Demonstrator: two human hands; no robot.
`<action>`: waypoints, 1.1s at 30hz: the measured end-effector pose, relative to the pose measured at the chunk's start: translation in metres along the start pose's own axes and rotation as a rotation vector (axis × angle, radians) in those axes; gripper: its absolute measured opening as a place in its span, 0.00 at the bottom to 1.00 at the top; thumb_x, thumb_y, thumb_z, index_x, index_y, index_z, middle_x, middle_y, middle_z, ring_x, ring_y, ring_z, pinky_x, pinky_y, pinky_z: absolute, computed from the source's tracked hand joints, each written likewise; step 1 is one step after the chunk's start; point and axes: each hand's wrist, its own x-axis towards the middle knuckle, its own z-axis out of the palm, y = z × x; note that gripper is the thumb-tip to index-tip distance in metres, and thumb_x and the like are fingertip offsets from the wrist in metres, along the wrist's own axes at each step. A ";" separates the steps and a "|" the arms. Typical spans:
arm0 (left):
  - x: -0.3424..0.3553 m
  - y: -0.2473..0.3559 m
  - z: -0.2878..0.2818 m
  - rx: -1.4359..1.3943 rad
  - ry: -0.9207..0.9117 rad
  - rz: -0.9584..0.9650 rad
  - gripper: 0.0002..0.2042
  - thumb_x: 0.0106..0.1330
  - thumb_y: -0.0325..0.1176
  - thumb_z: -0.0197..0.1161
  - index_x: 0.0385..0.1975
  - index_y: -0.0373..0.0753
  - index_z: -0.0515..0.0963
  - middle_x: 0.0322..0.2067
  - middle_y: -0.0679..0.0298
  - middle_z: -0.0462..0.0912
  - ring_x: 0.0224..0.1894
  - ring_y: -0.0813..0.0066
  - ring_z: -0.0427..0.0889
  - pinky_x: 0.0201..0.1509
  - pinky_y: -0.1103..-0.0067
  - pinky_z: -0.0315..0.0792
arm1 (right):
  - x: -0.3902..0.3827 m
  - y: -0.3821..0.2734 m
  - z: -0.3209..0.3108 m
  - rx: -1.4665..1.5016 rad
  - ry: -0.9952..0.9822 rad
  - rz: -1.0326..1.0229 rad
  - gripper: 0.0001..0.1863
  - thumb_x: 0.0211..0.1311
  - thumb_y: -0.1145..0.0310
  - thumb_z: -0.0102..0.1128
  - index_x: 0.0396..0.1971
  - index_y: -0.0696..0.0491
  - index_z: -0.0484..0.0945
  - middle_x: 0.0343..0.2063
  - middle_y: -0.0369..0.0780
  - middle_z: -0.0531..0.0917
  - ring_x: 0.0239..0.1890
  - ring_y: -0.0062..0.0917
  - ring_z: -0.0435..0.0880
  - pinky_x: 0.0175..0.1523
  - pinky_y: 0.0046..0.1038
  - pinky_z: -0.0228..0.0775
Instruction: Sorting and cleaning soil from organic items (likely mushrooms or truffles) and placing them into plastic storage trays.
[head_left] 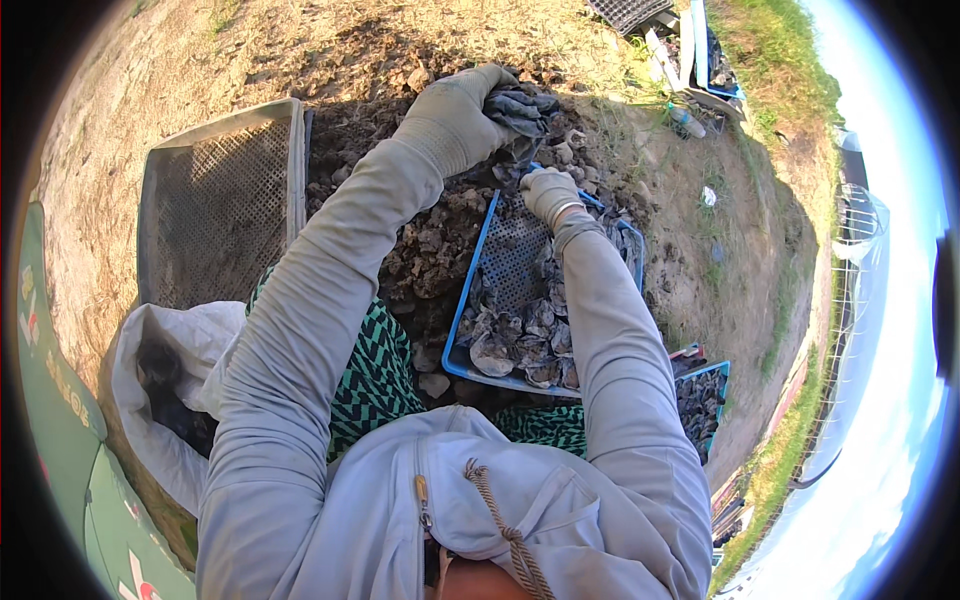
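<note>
- Left hand (455, 115): gloved, arm stretched forward and up from the lower left, sleeve pale grey. The fingers are curled tight around a bunch of dark grey seedling bags (520, 108), held above the soil at the far end of the tray.
- Right hand (548, 190): gloved, forearm running straight up the middle of the view, wrist bent slightly inward. The hand rests at the far end of the blue tray (462, 310), fingers bent down among the bags; whether it grips one I cannot tell.
- Blue tray: perforated floor bare in the middle, crumpled dark bags (525, 345) heaped along its near end and right side. It sits on clods of dark soil (430, 245).
- 1 grey mesh sieve tray (220, 205) lies well left of the blue tray, on dry ground.
- 1 white sack (170, 360) sits open at the person's left side, dark material inside.
- A 2nd blue tray (703, 395) with dark bags sits to the right, partly hidden by the right sleeve.
- Person crouches, green patterned trousers (375, 375) visible between the arms.
</note>
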 end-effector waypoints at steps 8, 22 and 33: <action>0.005 -0.017 0.004 0.080 0.085 0.027 0.23 0.50 0.29 0.72 0.46 0.35 0.72 0.36 0.65 0.80 0.39 0.80 0.79 0.47 0.83 0.74 | 0.006 0.025 0.039 -0.232 0.068 0.181 0.15 0.62 0.67 0.45 0.46 0.42 0.77 0.46 0.34 0.77 0.52 0.26 0.72 0.53 0.38 0.63; 0.014 -0.019 0.014 0.050 0.063 0.059 0.22 0.51 0.27 0.71 0.46 0.35 0.71 0.37 0.64 0.80 0.40 0.80 0.78 0.47 0.84 0.75 | -0.015 0.106 0.061 1.288 0.488 0.556 0.11 0.41 0.71 0.70 0.29 0.53 0.81 0.21 0.31 0.80 0.21 0.16 0.74 0.28 0.19 0.66; 0.004 -0.001 0.008 0.173 0.107 0.060 0.31 0.44 0.28 0.74 0.52 0.42 0.72 0.51 0.57 0.73 0.48 0.67 0.77 0.54 0.81 0.72 | -0.022 0.067 -0.133 1.627 1.030 -0.078 0.09 0.53 0.75 0.65 0.36 0.57 0.80 0.27 0.35 0.83 0.22 0.12 0.76 0.26 0.14 0.68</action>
